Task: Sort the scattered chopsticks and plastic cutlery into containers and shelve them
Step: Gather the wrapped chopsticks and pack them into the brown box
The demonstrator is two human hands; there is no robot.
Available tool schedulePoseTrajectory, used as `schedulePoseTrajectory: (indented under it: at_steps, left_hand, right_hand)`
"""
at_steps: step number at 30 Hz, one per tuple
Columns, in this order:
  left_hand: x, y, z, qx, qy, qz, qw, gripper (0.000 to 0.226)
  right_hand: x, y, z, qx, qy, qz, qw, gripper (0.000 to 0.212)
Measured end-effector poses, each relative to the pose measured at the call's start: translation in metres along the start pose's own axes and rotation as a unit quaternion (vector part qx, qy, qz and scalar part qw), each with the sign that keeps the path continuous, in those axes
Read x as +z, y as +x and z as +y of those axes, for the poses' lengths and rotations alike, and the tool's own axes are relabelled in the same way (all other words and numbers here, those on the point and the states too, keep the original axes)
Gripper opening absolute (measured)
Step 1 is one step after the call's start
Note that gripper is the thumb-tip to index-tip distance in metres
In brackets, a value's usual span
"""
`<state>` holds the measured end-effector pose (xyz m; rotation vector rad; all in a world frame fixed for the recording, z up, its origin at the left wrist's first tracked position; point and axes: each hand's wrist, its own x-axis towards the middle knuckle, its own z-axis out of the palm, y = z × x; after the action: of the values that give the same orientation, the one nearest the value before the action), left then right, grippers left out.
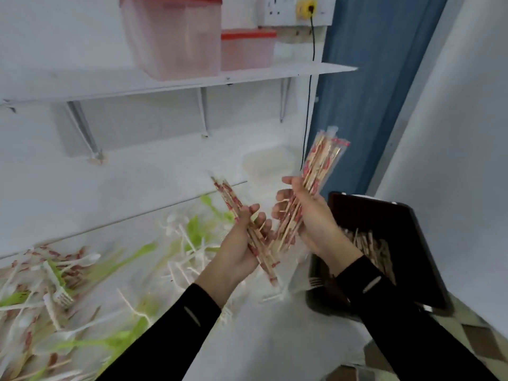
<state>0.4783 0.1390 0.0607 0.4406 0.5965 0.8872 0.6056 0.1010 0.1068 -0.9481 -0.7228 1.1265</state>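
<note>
Both hands are busy here: the left hand (242, 243) is curled round a small bundle of wrapped chopsticks (226, 192), and the right hand (310, 215) is wrapped round a bigger bundle (321, 160). Each fist sits roughly mid-length, so the sticks poke out past the fingers at the top and past the heel of the palm below. The two bundles cross in a V, and their lower ends nearly meet between the wrists. These should be super light and stiff, but I'd guess the plastic sleeves are slick, so singles could slide out of a loose handful. A firm squeeze around the middle looks like the way to go. Just under the right wrist is the dark bin (398, 229) with chopsticks already inside. Off past the left forearm, the green and white plastic cutlery (68, 270) is spread all over the counter (261, 339) with more wrapped sticks mixed in. Well above both fists, red-lidded tubs (170, 37) sit on the shelf (165, 83).
</note>
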Motion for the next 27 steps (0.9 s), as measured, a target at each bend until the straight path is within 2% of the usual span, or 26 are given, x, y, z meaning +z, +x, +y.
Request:
schedulePoseTrajectory:
  at_steps: [6, 11, 13, 15, 17, 18, 19, 20, 21, 22, 23, 24, 26, 27]
  left_hand:
    - [0.065, 0.038, -0.046, -0.008, 0.059, -0.054, 0.997, 0.028]
    - [0.114, 0.068, -0.106, -0.032, 0.104, -0.081, 0.991, 0.029]
    - [0.125, 0.082, -0.128, -0.052, 0.125, -0.087, 0.987, 0.023]
    - [0.128, 0.095, -0.148, -0.074, 0.188, -0.080, 0.976, 0.015]
    - [0.118, 0.109, -0.166, -0.088, 0.351, -0.074, 0.929, 0.022]
    - [0.112, 0.112, -0.171, -0.106, 0.456, -0.081, 0.880, 0.029]
    - [0.104, 0.114, -0.174, -0.128, 0.562, -0.093, 0.812, 0.036]
    - [0.097, 0.118, -0.177, -0.147, 0.648, -0.108, 0.740, 0.041]
    - [0.092, 0.117, -0.177, -0.155, 0.704, -0.124, 0.682, 0.040]
    - [0.088, 0.118, -0.177, -0.145, 0.738, -0.137, 0.644, 0.037]
    - [0.087, 0.118, -0.177, -0.130, 0.759, -0.138, 0.623, 0.035]
    - [0.086, 0.121, -0.177, -0.107, 0.775, -0.133, 0.608, 0.038]
    - [0.087, 0.121, -0.178, -0.079, 0.793, -0.120, 0.591, 0.064]
    - [0.089, 0.118, -0.177, -0.088, 0.793, -0.111, 0.593, 0.079]
  right_hand:
    - [-0.109, -0.006, -0.044, 0.005, -0.021, 0.113, 0.993, 0.024]
    - [-0.180, -0.017, -0.035, 0.031, -0.058, 0.223, 0.973, 0.014]
    - [-0.195, -0.024, -0.029, 0.047, -0.071, 0.249, 0.965, 0.007]
    - [-0.208, -0.026, -0.020, 0.071, -0.137, 0.261, 0.953, 0.009]
    - [-0.216, -0.023, -0.014, 0.081, -0.214, 0.262, 0.938, 0.016]
    - [-0.219, -0.019, -0.010, 0.087, -0.229, 0.254, 0.936, 0.015]
    - [-0.218, -0.017, -0.007, 0.097, -0.246, 0.241, 0.934, 0.019]
    - [-0.222, -0.013, -0.002, 0.109, -0.275, 0.231, 0.927, 0.032]
    - [-0.230, -0.006, 0.009, 0.119, -0.307, 0.214, 0.920, 0.051]
    - [-0.231, -0.005, 0.011, 0.132, -0.340, 0.192, 0.911, 0.068]
    - [-0.227, -0.007, 0.009, 0.145, -0.369, 0.177, 0.901, 0.077]
    - [-0.224, -0.010, 0.007, 0.166, -0.386, 0.171, 0.891, 0.077]
    - [-0.217, -0.018, 0.001, 0.200, -0.433, 0.174, 0.862, 0.070]
    - [-0.218, -0.018, 0.002, 0.214, -0.456, 0.175, 0.846, 0.074]
